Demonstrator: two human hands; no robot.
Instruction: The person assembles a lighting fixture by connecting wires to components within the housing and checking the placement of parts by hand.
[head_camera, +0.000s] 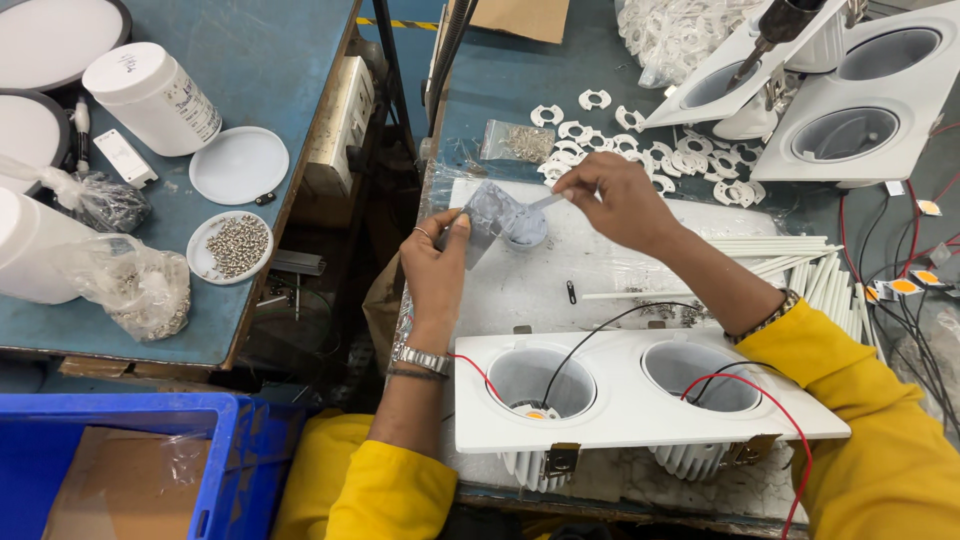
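- Grey pouch (487, 218) — contents hard to make out; its lower edge is hidden behind the left hand (436, 262).
- Left hand's fingers are clamped on the pouch's left side, held above the white two-hole lamp housing (640, 400).
- Right hand (612, 197) pinches a thin white stick (545, 202), tip at the pouch's pale-blue open end.

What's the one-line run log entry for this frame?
left hand: holds grey sachet | right hand: holds thin stick at sachet | front: white twin downlight housing, red and black wires

Blue-green workbench (520, 80) under white twin-lamp housing (620, 395), plastic rings (600, 150).
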